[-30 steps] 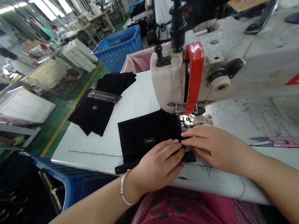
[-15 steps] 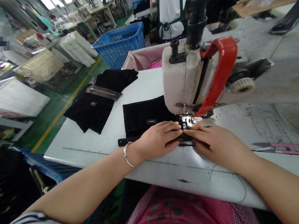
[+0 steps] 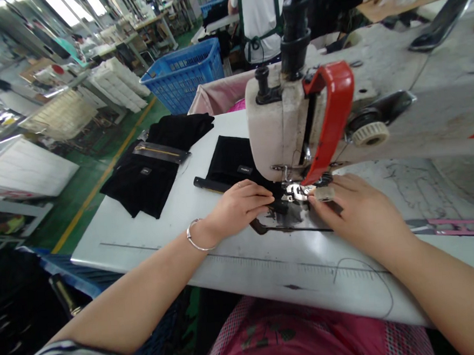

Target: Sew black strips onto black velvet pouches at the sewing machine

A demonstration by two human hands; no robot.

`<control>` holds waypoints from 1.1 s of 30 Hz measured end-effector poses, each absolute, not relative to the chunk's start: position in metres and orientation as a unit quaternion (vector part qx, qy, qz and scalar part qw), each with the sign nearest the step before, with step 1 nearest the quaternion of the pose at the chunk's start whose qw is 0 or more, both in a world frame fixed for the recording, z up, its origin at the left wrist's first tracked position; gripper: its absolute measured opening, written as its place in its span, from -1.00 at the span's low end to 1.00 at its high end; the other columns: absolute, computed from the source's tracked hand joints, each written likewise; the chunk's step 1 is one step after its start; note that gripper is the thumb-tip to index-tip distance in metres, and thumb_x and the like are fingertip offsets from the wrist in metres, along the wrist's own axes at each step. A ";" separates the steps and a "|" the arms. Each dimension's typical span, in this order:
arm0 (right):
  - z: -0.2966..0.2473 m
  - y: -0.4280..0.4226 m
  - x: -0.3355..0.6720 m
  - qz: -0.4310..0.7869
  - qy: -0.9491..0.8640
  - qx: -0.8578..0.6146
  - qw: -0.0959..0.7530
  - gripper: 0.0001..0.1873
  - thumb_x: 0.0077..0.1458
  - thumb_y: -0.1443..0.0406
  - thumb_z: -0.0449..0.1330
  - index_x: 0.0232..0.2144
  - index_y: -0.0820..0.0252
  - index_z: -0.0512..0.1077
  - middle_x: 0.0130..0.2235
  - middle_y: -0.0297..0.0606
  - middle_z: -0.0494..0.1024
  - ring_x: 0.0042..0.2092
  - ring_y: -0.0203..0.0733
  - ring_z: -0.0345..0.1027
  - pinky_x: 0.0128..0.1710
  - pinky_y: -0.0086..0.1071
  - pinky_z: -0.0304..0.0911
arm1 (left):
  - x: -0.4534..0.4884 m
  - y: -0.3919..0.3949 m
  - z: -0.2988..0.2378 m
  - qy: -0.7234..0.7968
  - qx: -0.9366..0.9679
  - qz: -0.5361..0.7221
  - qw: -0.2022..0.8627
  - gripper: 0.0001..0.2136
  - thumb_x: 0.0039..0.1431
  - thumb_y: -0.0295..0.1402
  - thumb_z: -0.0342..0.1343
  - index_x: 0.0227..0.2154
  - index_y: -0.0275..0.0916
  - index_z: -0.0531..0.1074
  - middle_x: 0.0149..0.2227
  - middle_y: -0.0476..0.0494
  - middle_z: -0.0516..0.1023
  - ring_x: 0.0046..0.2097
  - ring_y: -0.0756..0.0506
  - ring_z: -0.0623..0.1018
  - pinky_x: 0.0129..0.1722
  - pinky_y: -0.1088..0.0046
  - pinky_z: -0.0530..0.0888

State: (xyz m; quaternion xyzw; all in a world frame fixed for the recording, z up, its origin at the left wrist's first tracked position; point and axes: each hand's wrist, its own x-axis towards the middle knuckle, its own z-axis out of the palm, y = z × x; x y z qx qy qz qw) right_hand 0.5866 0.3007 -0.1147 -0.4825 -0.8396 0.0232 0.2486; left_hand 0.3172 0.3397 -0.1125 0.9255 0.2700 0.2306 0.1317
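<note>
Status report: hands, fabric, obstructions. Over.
Left hand flat on black fabric piece. Right hand at presser foot, grip unclear. Piece runs under sewing machine. Pink scissors lie apart, rightward.

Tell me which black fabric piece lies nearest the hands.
The black piece at the sewing machine, touched by the left hand; the zippered stack lies farther left, untouched.

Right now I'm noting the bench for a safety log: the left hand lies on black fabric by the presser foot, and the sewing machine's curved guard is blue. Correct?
Not quite. The curved guard on the sewing machine is red, not blue; the head view shows it. The left hand does lie on the black fabric by the presser foot.
</note>
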 end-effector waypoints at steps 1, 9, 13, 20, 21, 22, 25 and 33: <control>-0.115 0.302 0.587 0.012 -0.839 -0.493 0.228 -0.84 0.22 0.25 0.09 -0.30 0.17 0.45 -0.26 -0.17 0.51 -0.16 -0.01 0.35 -0.20 -0.18 0.26 | 0.316 0.340 -0.112 0.279 0.919 0.238 0.145 -0.82 0.28 -0.40 0.09 -0.09 -0.21 0.50 -0.08 -0.12 0.57 0.00 -0.09 0.51 0.04 0.22 0.48; -0.117 0.298 0.582 0.055 -0.868 -0.424 0.251 -0.83 0.22 0.22 0.13 -0.28 0.17 0.47 -0.23 -0.19 0.54 -0.15 -0.05 0.36 -0.14 -0.19 0.27 | 0.343 0.314 -0.111 0.338 0.886 0.267 0.170 -0.86 0.24 -0.46 0.13 -0.18 -0.25 0.54 -0.11 -0.09 0.60 -0.06 -0.06 0.53 0.02 0.29 0.47; -0.128 0.294 0.577 0.099 -0.883 -0.381 0.255 -0.82 0.24 0.29 0.11 -0.15 0.14 0.48 -0.16 -0.18 0.55 -0.10 -0.08 0.40 -0.13 -0.22 0.31 | 0.350 0.308 -0.114 0.369 0.865 0.294 0.174 -0.89 0.20 -0.48 0.17 -0.23 -0.23 0.54 -0.15 -0.08 0.62 -0.09 -0.08 0.55 -0.01 0.28 0.48; -0.129 0.295 0.575 0.110 -0.873 -0.399 0.258 -0.83 0.25 0.27 0.10 -0.23 0.14 0.51 -0.15 -0.19 0.55 -0.11 -0.10 0.42 -0.14 -0.22 0.33 | 0.352 0.316 -0.119 0.357 0.867 0.302 0.173 -0.88 0.20 -0.52 0.13 -0.28 -0.23 0.53 -0.19 -0.06 0.61 -0.08 -0.09 0.54 0.01 0.27 0.47; -0.129 0.296 0.574 0.107 -0.872 -0.400 0.262 -0.83 0.25 0.28 0.10 -0.22 0.14 0.50 -0.14 -0.19 0.56 -0.11 -0.10 0.41 -0.14 -0.23 0.33 | 0.352 0.318 -0.119 0.357 0.867 0.302 0.171 -0.89 0.20 -0.51 0.13 -0.28 -0.22 0.53 -0.20 -0.06 0.62 -0.08 -0.09 0.54 0.01 0.27 0.47; -0.128 0.297 0.574 0.101 -0.871 -0.402 0.264 -0.83 0.26 0.29 0.10 -0.21 0.14 0.50 -0.13 -0.20 0.55 -0.10 -0.10 0.41 -0.14 -0.23 0.33 | 0.352 0.320 -0.120 0.358 0.867 0.302 0.168 -0.90 0.20 -0.51 0.14 -0.29 -0.23 0.53 -0.21 -0.06 0.62 -0.08 -0.09 0.54 0.01 0.27 0.47; -0.130 0.299 0.573 0.078 -0.874 -0.404 0.261 -0.82 0.26 0.29 0.10 -0.16 0.14 0.49 -0.09 -0.20 0.55 -0.07 -0.07 0.40 -0.13 -0.21 0.33 | 0.352 0.326 -0.121 0.364 0.867 0.304 0.151 -0.93 0.20 -0.47 0.16 -0.30 -0.23 0.54 -0.22 -0.05 0.62 -0.11 -0.08 0.55 -0.01 0.30 0.47; -0.136 0.303 0.574 0.050 -0.872 -0.422 0.244 -0.74 0.27 0.29 0.08 -0.04 0.15 0.45 -0.05 -0.17 0.54 -0.04 -0.02 0.42 -0.10 -0.15 0.36 | 0.354 0.338 -0.121 0.384 0.866 0.297 0.121 -0.96 0.17 -0.44 0.20 -0.33 -0.21 0.53 -0.26 -0.02 0.61 -0.18 -0.07 0.55 -0.09 0.36 0.46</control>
